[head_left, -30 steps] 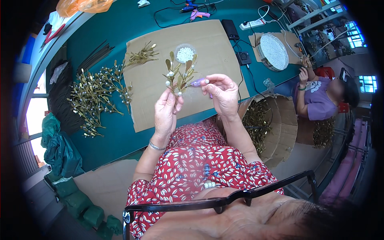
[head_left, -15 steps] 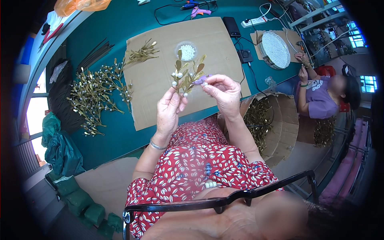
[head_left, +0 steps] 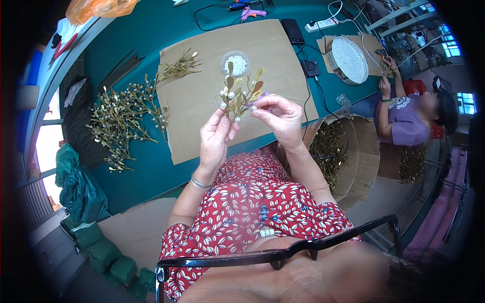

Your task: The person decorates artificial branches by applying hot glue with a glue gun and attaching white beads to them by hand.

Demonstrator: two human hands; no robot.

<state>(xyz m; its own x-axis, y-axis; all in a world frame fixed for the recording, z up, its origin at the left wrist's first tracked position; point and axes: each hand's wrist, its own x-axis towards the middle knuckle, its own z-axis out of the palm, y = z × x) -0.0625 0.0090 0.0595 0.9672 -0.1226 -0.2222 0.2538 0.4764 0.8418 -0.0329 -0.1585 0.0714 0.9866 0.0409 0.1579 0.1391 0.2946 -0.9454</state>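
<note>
My left hand (head_left: 214, 139) pinches the stem of an artificial sprig (head_left: 233, 103) with gold-green leaves and white berry beads, held upright over the cardboard sheet (head_left: 197, 131). At the sprig's right side, my right hand (head_left: 283, 118) has thumb and forefinger closed on a small white bead (head_left: 254, 108), right beside the leaves. Behind those fingers a bit of something purple shows, mostly hidden. Beyond the sprig stands a clear round dish of white beads (head_left: 235, 64).
Finished-looking beaded sprigs (head_left: 121, 116) lie on the green table at left; plain sprigs (head_left: 182, 65) rest on the cardboard. A purple glue gun (head_left: 252, 13), a power strip (head_left: 322, 25) and a large bead tray (head_left: 347, 60) lie farther off. A co-worker (head_left: 406, 118) sits at right.
My right hand has shifted slightly left, bringing the white bead closer to the sprig. The sprig has moved a little to the right. The co-worker's hands have moved slightly.
</note>
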